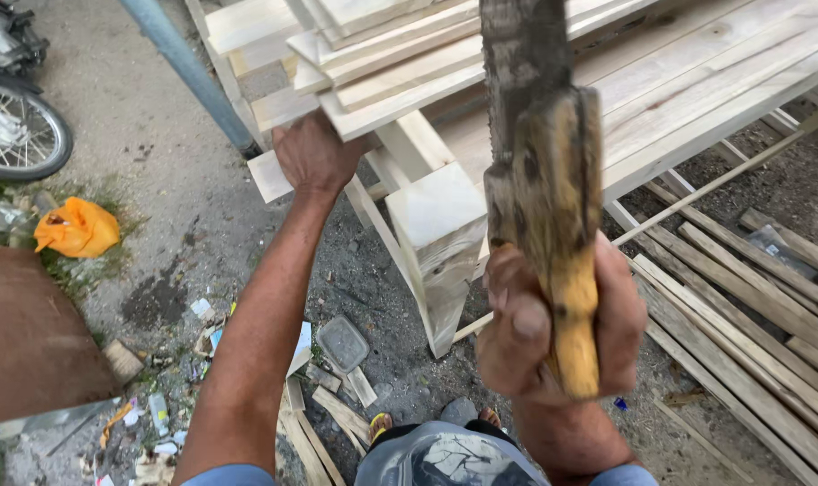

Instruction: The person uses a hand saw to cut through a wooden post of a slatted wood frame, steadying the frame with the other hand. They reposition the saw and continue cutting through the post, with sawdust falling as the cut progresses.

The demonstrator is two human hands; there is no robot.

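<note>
Saw up, right there in the near middle of the view: the right hand is wrapped tight round its worn yellow-brown wooden handle, thumb pressed on the front. The dark, rusty blade runs from the fist straight up and away, long axis near to far, tip out of the top of the view toward the boards. Over on the left, the left hand is clamped on the near end of a stack of pale planks, fingers tucked underneath, steadying them on the slatted wooden desk. By my reading the cutting is not begun here: blade in the air, no kerf visible in the plank ends, so the stroke itself is left. Offcuts and litter lie on the ground below, more slats to the right, an orange bag far left.
</note>
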